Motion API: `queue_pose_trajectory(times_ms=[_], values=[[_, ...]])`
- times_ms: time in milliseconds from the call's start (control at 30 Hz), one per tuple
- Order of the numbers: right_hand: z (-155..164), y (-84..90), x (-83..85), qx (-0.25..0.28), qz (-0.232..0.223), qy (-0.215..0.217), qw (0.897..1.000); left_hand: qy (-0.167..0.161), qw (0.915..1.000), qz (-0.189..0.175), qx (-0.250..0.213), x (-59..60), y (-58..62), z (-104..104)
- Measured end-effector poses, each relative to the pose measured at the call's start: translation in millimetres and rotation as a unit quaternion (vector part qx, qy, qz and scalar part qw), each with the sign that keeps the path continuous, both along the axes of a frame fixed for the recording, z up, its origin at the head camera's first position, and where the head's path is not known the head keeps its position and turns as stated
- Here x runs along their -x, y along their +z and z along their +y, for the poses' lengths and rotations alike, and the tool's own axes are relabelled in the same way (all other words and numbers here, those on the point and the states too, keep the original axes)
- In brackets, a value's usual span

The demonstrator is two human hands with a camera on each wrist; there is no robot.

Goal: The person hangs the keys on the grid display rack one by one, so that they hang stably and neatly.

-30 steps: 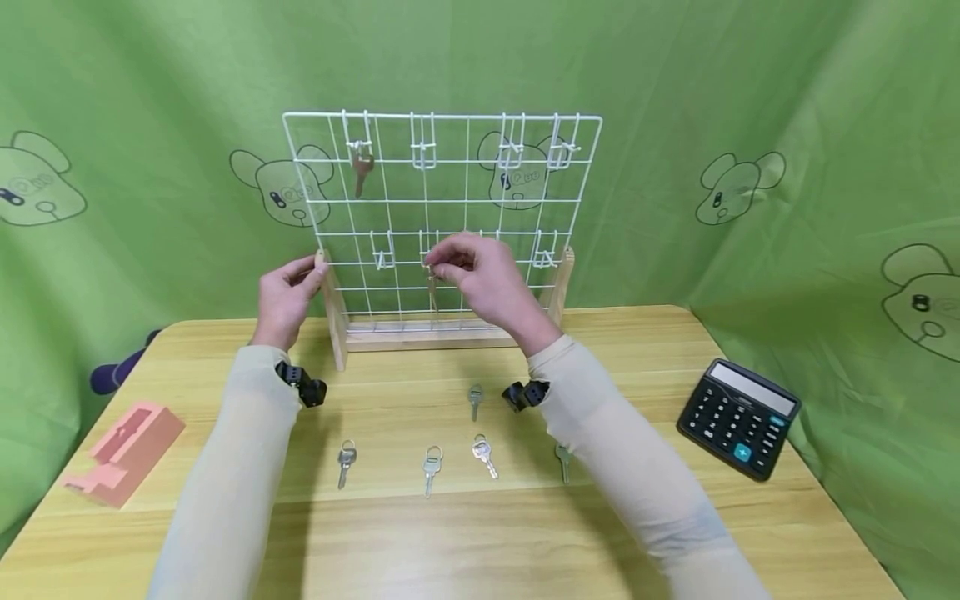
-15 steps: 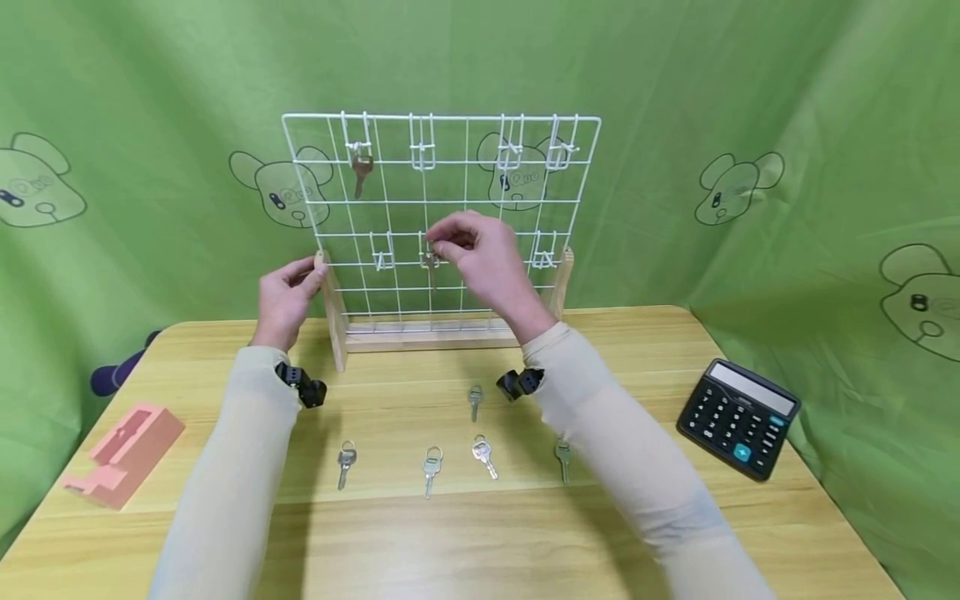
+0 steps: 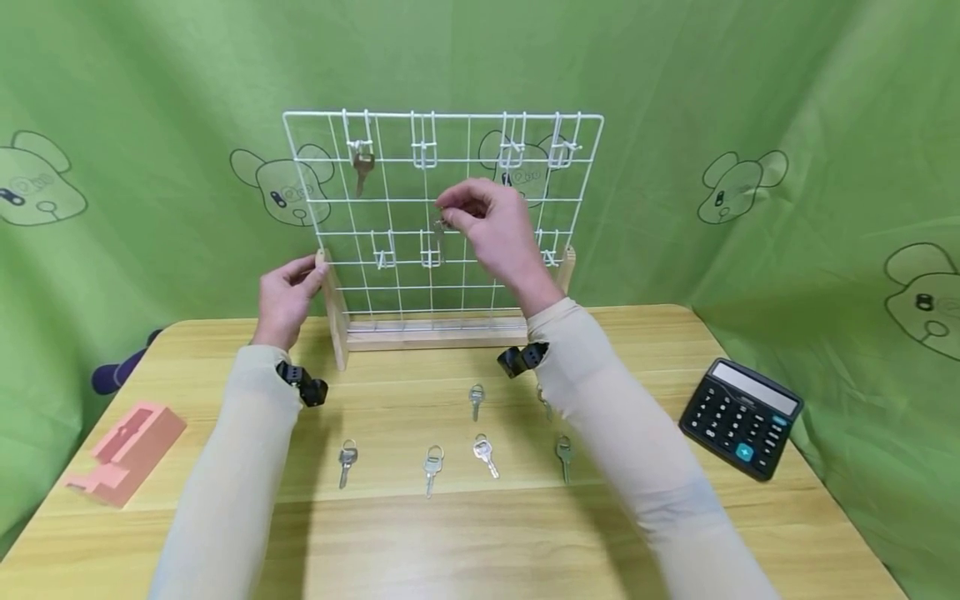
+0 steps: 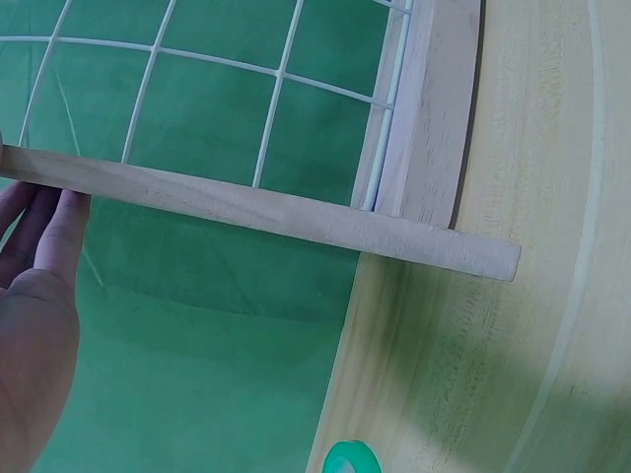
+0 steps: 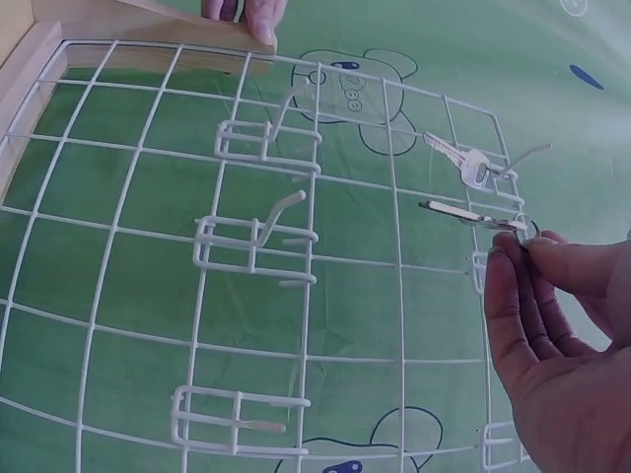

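A white wire grid rack (image 3: pixel 427 334) on a wooden base stands at the back of the table. My right hand (image 3: pixel 448 213) is raised in front of the grid's middle and pinches a silver key (image 3: pixel 441 233) by its head, blade hanging down. In the right wrist view that key (image 5: pixel 463 214) juts from my fingertips (image 5: pixel 508 258) near empty white hooks (image 5: pixel 254 246). Another key (image 3: pixel 362 172) hangs on the top left hook. My left hand (image 3: pixel 288 287) grips the top of the rack's left wooden post (image 4: pixel 256 209).
Several loose keys (image 3: pixel 431 463) lie in a row on the wooden table (image 3: pixel 465 542) in front of the rack. A black calculator (image 3: pixel 741 417) sits at the right edge, a pink block (image 3: pixel 123 450) at the left. Green cloth hangs behind.
My right hand has risen with the key from the lower middle hook to about mid-grid and shifted slightly right. The left hand has stayed on the post.
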State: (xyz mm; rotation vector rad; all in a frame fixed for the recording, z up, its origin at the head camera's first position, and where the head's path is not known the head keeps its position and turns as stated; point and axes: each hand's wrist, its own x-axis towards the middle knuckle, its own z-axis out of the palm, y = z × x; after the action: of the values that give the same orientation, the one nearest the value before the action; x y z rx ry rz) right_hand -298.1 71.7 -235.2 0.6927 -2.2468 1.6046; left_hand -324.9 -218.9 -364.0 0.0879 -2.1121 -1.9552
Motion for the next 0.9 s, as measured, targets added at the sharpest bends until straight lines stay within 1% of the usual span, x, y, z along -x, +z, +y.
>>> queue_pose_trajectory(times_ms=[167, 267, 400, 500, 600, 700, 833, 900], values=[[-2.9, 3.9, 2.9, 0.019, 0.008, -0.009, 1.0, -0.002, 1.0, -0.007, 0.002, -2.5, -0.3, -0.4], [-7.3, 7.6, 6.0, 0.042, 0.015, -0.01, 0.999, -0.001, 0.9999, -0.01, 0.003, -4.1, 0.8, -1.4], [-12.9, 15.0, 11.4, 0.08, 0.023, -0.011, 0.996, 0.002, 1.0, -0.003, 0.004, -4.8, 3.7, -2.3], [-15.0, 20.6, 14.3, 0.102, 0.021, -0.018, 0.994, -0.003, 1.0, -0.003, 0.004, -4.5, 5.2, -1.2], [-16.1, 25.3, 14.9, 0.115, 0.018, -0.024, 0.993, -0.007, 0.9999, -0.008, 0.003, -4.3, 5.5, 0.3], [-18.3, 28.8, 15.7, 0.128, 0.026, -0.027, 0.991, -0.006, 0.9999, -0.011, 0.001, -4.0, 5.2, 0.4], [-20.8, 31.8, 13.9, 0.131, 0.036, -0.028, 0.99, -0.005, 1.0, -0.004, -0.008, -3.0, 2.9, 1.7], [-21.9, 34.0, 10.0, 0.129, 0.036, -0.033, 0.99, -0.007, 0.9999, -0.004, -0.007, -2.9, 2.1, 2.8]])
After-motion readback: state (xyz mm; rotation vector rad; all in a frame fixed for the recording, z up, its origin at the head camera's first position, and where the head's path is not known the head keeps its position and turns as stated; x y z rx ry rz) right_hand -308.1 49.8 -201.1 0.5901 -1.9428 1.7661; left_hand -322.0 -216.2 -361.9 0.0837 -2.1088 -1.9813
